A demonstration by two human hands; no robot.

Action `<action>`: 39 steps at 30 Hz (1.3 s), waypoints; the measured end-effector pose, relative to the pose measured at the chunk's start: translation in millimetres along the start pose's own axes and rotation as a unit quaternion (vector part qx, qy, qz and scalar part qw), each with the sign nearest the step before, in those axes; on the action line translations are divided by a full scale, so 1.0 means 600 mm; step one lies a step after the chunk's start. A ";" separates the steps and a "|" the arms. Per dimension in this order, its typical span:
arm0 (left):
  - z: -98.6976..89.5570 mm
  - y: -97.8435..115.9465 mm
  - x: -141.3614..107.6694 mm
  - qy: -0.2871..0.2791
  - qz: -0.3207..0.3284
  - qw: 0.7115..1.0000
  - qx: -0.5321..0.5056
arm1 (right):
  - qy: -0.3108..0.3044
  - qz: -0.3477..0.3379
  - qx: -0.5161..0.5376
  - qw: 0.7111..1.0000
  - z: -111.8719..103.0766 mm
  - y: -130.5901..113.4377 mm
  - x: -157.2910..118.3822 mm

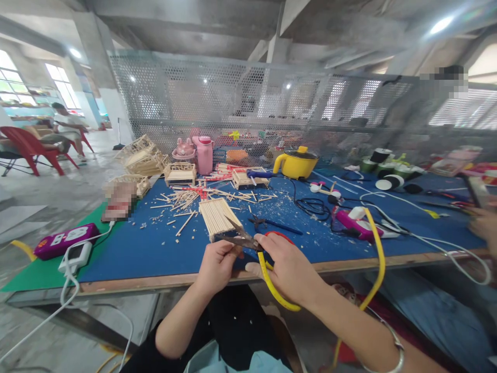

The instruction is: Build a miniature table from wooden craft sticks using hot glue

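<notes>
My right hand (289,267) is wrapped round a pair of scissors (267,274) with yellow handles, whose blades stand apart and point left. Close by the lower blade, my left hand (218,263) is closed in a pinch; what its fingers hold, if anything, is too small to make out. Just beyond the blades lies a flat panel of thin wooden sticks (218,216) set side by side. Loose sticks (190,199) and small chips are scattered behind it. Blue-handled pliers (281,226) rest on the blue tabletop (155,259) beyond my right hand.
Small stick-built frames (180,174) stand at the back left, near a pink bottle (204,156). A yellow pot (298,163) sits at the back. Purple power strips (66,241) and cables lie on both sides. At the right edge, a co-worker's hand (483,223) shows.
</notes>
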State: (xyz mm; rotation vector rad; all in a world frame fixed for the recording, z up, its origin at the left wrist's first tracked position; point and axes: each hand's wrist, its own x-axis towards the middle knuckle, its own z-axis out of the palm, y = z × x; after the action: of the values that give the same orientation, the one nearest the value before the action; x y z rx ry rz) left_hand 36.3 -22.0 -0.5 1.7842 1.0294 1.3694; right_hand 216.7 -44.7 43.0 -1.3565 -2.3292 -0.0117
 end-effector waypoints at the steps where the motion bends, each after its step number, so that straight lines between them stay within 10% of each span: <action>1: 0.000 0.000 0.000 -0.005 0.005 1.000 0.002 | -0.005 0.003 -0.007 1.000 -0.001 0.001 -0.002; 7: 0.002 0.013 0.001 -0.062 -0.003 0.998 -0.014 | -0.053 0.050 0.058 0.996 -0.003 -0.003 -0.006; 18: 0.004 0.014 0.005 0.004 -0.075 0.993 -0.093 | -0.002 0.172 0.149 0.974 -0.022 -0.005 -0.002; 39: 0.004 0.018 0.007 0.028 -0.105 0.977 -0.181 | 0.034 0.099 -0.002 0.995 0.016 -0.040 -0.008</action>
State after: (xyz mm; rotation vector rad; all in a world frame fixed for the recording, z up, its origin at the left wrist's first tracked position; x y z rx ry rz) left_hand 41.2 -23.5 10.1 1.3395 0.9006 1.3786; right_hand 195.4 -58.7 37.5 -1.5572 -2.1309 -0.0014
